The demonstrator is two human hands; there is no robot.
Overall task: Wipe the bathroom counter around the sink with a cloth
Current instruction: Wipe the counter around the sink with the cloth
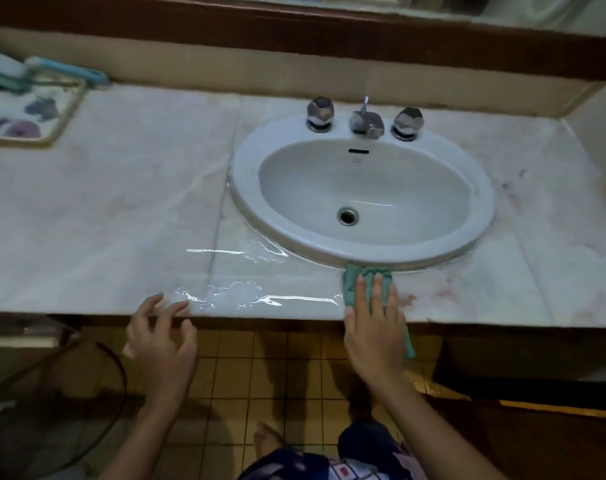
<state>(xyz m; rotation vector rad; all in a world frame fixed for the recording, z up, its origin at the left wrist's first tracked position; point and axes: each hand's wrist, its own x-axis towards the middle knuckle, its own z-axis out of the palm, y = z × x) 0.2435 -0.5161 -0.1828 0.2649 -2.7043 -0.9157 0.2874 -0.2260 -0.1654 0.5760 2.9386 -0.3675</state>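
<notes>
One green cloth (352,280) lay on the near strip of the marble counter (104,202), its far edge touching the near rim of the single oval sink (246,188) and one corner hanging over the counter's near edge. The right hand (376,327) pressed flat on it, fingers straight and slightly apart. The left hand (163,337) was at the counter's near edge, to the left, with fingers loosely spread and holding nothing; whether it touched the marble could not be told. Two wet patches glistened left of the cloth, one (232,294) along the near edge and one (260,252) beside the sink rim. At the far side of the sink stood two faceted chrome knobs (320,113) (407,122) with one spout (366,123) between them. One flowered tray (24,112) sat at the far left.
</notes>
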